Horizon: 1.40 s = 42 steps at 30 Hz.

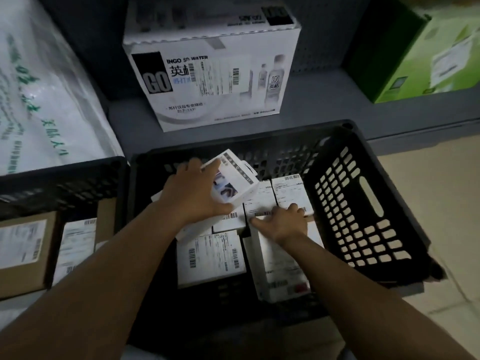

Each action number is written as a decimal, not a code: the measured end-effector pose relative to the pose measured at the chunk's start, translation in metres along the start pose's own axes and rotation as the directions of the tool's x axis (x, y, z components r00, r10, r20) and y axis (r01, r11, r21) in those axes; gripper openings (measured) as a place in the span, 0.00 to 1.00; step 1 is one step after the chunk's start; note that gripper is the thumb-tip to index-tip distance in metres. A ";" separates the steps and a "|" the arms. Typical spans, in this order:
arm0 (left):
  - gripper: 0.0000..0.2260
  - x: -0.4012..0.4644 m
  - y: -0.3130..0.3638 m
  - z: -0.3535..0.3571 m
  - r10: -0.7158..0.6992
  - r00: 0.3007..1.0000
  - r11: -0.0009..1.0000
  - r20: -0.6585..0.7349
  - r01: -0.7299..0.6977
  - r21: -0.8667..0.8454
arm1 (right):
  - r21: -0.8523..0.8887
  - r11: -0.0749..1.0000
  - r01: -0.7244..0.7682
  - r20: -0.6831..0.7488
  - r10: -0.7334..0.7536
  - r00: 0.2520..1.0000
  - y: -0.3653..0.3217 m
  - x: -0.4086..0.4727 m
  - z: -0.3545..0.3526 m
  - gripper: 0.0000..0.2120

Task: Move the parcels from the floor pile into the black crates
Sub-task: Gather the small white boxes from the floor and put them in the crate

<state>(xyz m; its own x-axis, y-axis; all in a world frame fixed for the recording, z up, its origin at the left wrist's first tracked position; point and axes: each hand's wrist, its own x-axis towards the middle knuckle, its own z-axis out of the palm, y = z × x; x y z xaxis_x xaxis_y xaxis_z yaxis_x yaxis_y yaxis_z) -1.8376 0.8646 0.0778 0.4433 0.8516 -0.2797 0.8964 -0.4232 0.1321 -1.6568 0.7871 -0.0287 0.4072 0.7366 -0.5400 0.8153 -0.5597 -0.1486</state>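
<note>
parcels [211, 258] already lie packed in the black crate [363, 203]; the left hand [193, 196] grips a small white box [233, 181] tilted above them; the right hand [283, 222] rests with curled fingers on a labelled parcel, seemingly nudging it; placing step; next, a gap must open so the box drops flat.

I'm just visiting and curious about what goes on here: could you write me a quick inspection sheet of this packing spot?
Surface: pale tiled floor by a grey shelf.
Job's things: black crate holding white labelled parcels; second crate with brown parcels.
Clutter: water carton, green box, white bag.
Grips: left hand holds a white retail box; right hand pinches a parcel's edge.
Cables: nothing seen.
Surroundings: dim light.
</note>
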 end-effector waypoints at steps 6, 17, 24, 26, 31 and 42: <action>0.47 0.000 0.012 -0.006 0.019 1.000 0.999 0.017 -0.020 0.043 | -0.035 0.999 0.011 0.068 -0.008 0.998 -0.005 0.005 0.010 0.51; 0.46 0.004 0.019 -0.008 -0.001 0.998 0.999 0.066 -0.002 0.047 | 0.002 0.996 0.091 0.168 -0.090 0.982 0.003 0.003 0.023 0.61; 0.44 0.007 0.029 -0.020 0.009 0.999 0.999 0.045 -0.012 0.052 | -0.015 0.987 0.159 0.176 -0.154 0.972 0.007 0.004 0.025 0.52; 0.44 0.007 0.029 -0.020 0.012 0.999 0.998 0.051 -0.015 0.060 | -0.065 0.982 0.175 0.174 -0.162 0.971 0.006 0.005 0.025 0.48; 0.43 0.005 0.024 -0.019 -0.006 0.997 0.997 0.076 0.000 0.078 | -0.118 0.971 0.210 0.172 -0.189 0.967 0.007 0.008 0.021 0.46; 0.44 -0.002 0.007 -0.013 -0.016 0.993 0.995 0.119 0.004 0.098 | -0.150 0.948 0.281 0.265 -0.235 0.935 -0.008 0.004 0.017 0.50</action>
<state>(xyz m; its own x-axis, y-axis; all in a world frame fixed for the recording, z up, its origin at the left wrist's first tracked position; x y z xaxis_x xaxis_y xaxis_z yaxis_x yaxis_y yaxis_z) -1.8319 0.8642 0.0916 0.4249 0.8155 -0.3928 0.8934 -0.4478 0.0369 -1.6682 0.7881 -0.0441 0.0802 0.7198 -0.6896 0.9488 -0.2671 -0.1684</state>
